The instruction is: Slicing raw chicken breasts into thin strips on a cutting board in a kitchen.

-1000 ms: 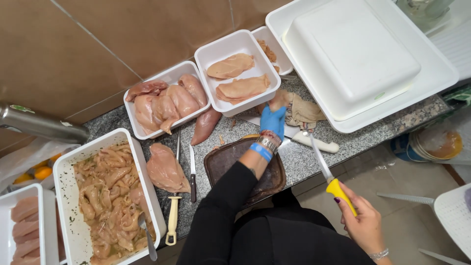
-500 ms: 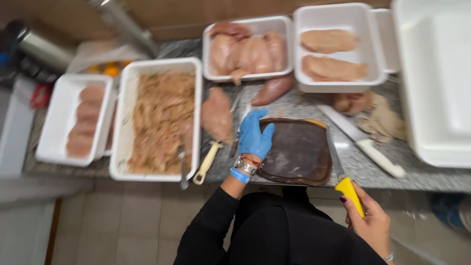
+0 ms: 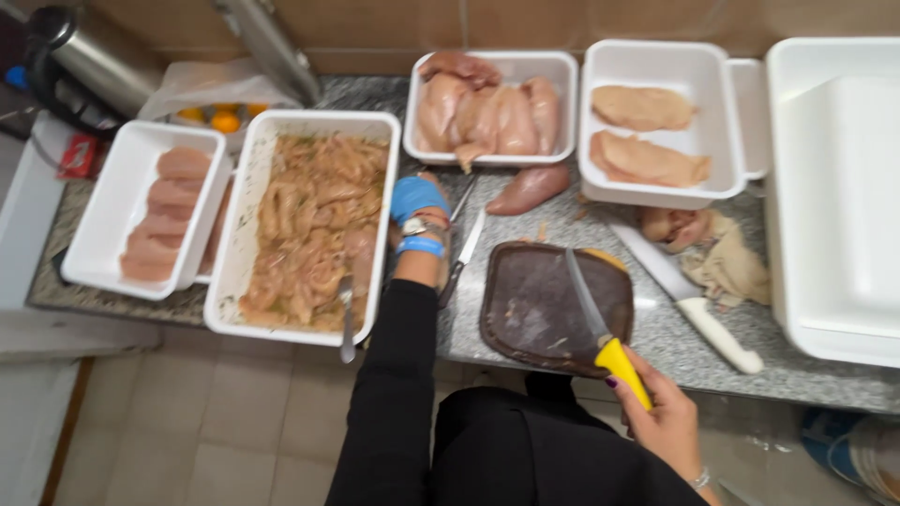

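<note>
The left hand [image 3: 415, 199], in a blue glove, lies palm-down on a chicken breast [image 3: 429, 180] at nine o'clock from the cutting board [image 3: 553, 309]; its fingers' curl is hidden. The right hand [image 3: 661, 417] grips a yellow-handled knife [image 3: 600, 328] tightly, blade over the board's front edge.

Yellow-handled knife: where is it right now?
Head view, lower right: the yellow-handled knife is gripped in the right hand, its blade lying over the dark cutting board.

gloved l hand [image 3: 416, 198] stretched fwd, palm down; r hand [image 3: 661, 419] in closed grip.
</note>
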